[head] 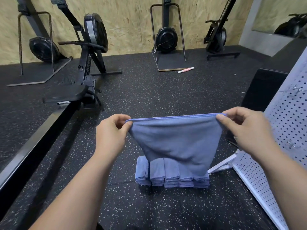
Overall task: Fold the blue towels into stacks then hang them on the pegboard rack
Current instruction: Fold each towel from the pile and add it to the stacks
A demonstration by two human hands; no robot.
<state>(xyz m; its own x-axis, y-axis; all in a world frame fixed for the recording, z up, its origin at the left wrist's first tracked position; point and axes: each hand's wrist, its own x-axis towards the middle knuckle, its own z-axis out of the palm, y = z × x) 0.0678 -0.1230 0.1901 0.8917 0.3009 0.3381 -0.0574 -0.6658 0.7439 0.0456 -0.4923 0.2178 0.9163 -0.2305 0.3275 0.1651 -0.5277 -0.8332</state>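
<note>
Floor (pixel 149 90) was black rubber matting with white speckles, with a seam line across it near the stacks. Back wall (pixel 129 22) was chipboard panels; a grey wall section stood at far right. Gym room.

Four flywheel machines stood along the wall: one rowing machine (pixel 89 47) set out with its long rail running toward the camera on the left, two upright machines on flat base plates, and one more stored upright at right. One pink-and-white stick (pixel 185 70) lay on the floor by the centre base plate. One black box (pixel 262 87) sat at right, behind the pegboard rack (pixel 285 117). The rack was white and perforated, leaning on a white foot, with two small wire hooks visible on it.

One blue towel (pixel 176 140) was held up in the air, top edge stretched level, its body sagging down in front of the stacks. The left hand (pixel 113 130) pinched the top left corner between thumb and fingers. The right hand (pixel 244 130) pinched the top right corner the same way.

Folded towel stacks (pixel 166 176) sat on the floor just beside the rack foot, about five side by side; the exact count was partly hidden by the hanging towel.
</note>
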